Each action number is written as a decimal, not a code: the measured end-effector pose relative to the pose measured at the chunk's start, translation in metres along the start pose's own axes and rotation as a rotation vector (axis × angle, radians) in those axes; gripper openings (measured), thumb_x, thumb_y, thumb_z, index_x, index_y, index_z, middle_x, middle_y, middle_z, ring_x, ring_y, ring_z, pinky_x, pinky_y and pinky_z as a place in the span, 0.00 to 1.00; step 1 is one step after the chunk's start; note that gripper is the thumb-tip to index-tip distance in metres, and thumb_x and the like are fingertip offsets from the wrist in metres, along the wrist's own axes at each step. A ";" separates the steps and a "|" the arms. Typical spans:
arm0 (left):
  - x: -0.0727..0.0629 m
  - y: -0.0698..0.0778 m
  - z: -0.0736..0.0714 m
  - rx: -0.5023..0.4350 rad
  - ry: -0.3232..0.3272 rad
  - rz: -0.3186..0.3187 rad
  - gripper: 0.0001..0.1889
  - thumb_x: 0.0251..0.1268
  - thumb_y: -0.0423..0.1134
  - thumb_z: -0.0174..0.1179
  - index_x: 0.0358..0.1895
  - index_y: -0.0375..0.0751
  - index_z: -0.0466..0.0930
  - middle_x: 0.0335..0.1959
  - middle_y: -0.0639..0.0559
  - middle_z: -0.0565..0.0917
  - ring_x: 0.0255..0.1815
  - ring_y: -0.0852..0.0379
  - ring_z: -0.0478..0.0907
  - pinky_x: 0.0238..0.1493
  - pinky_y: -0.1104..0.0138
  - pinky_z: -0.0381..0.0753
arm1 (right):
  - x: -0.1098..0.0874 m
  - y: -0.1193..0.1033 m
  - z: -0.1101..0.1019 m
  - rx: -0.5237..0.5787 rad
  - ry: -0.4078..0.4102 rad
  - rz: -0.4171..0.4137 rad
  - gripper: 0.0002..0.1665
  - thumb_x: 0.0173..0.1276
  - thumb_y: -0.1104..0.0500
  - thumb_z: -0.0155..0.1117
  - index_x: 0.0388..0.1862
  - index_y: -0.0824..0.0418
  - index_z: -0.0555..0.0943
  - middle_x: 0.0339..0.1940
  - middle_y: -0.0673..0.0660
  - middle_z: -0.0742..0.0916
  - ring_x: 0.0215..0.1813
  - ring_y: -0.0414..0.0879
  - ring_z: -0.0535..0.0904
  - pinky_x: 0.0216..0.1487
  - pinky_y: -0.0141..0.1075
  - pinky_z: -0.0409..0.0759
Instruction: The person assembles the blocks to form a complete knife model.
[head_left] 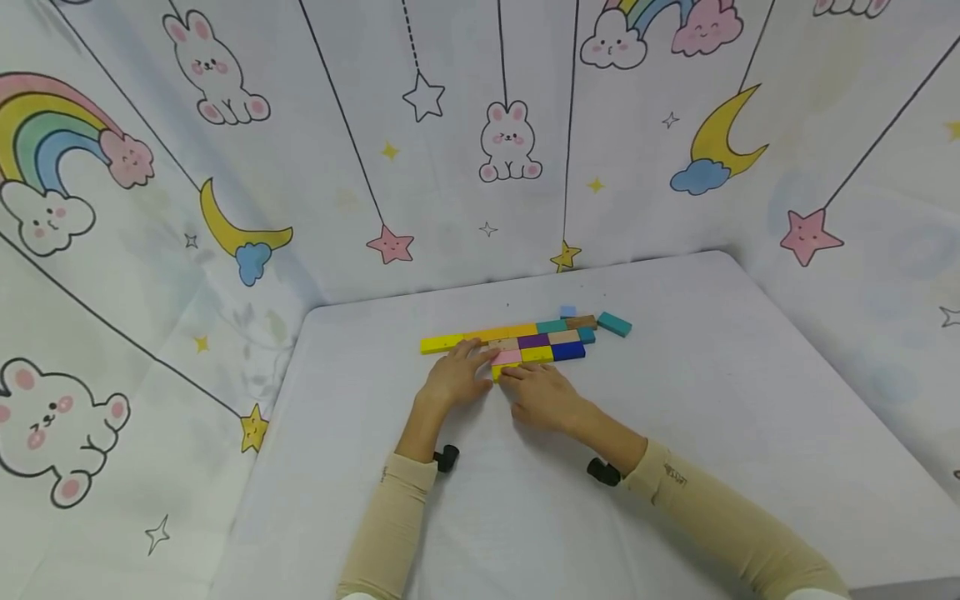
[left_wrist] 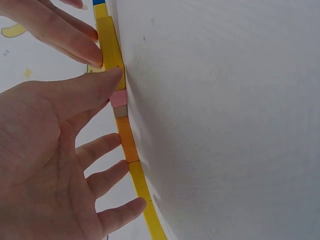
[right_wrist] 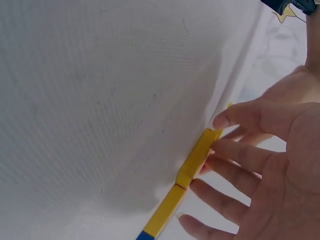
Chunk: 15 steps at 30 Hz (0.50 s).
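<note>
Flat coloured wooden blocks lie in touching rows on the white table. In the head view, my left hand (head_left: 453,379) reaches over the left ends of the rows. Its thumb touches a yellow block (left_wrist: 110,42) at the front, and its spread fingers touch an orange block (left_wrist: 127,140) and a long yellow block (left_wrist: 145,195). My right hand (head_left: 543,396) lies over that front yellow block, its loosely extended fingers touching it. Behind it are a pink block (head_left: 507,357), another yellow block (head_left: 537,354) and a dark blue block (head_left: 568,351).
Farther back in the rows are a purple block (head_left: 533,341), a tan block (head_left: 564,337) and a brown block (head_left: 581,322). A teal block (head_left: 615,324) lies angled at the right end. A light blue block (head_left: 568,311) sits behind. A patterned cloth wall (head_left: 450,192) borders the table.
</note>
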<state>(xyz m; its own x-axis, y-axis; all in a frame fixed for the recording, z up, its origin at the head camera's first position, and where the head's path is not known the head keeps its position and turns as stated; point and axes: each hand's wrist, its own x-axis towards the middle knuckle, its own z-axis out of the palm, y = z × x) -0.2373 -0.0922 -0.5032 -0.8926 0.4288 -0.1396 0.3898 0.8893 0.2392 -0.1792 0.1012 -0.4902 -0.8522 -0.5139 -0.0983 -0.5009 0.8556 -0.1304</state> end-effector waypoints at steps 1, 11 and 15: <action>0.000 0.000 0.000 0.001 0.001 0.001 0.33 0.77 0.49 0.62 0.81 0.63 0.64 0.84 0.47 0.59 0.84 0.42 0.53 0.77 0.41 0.64 | 0.000 0.001 0.000 0.018 -0.002 0.007 0.34 0.75 0.49 0.67 0.77 0.56 0.74 0.78 0.57 0.74 0.78 0.57 0.68 0.78 0.59 0.65; -0.002 0.001 -0.002 0.000 0.001 0.007 0.33 0.77 0.51 0.62 0.81 0.62 0.64 0.84 0.46 0.59 0.84 0.42 0.53 0.78 0.42 0.63 | -0.004 0.019 -0.006 0.171 0.079 0.148 0.39 0.74 0.43 0.68 0.77 0.60 0.73 0.77 0.63 0.74 0.76 0.59 0.71 0.74 0.56 0.72; -0.002 0.000 -0.001 0.005 -0.004 0.009 0.33 0.77 0.51 0.62 0.81 0.63 0.63 0.84 0.46 0.59 0.84 0.42 0.54 0.79 0.44 0.62 | -0.006 0.030 -0.007 0.185 0.142 0.194 0.38 0.74 0.43 0.69 0.73 0.65 0.75 0.72 0.66 0.77 0.72 0.61 0.74 0.70 0.56 0.76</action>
<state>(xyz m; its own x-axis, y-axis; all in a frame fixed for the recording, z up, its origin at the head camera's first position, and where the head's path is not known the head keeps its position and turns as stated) -0.2354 -0.0931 -0.5014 -0.8883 0.4370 -0.1415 0.3986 0.8864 0.2353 -0.1907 0.1305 -0.4863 -0.9483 -0.3172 -0.0016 -0.3020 0.9044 -0.3013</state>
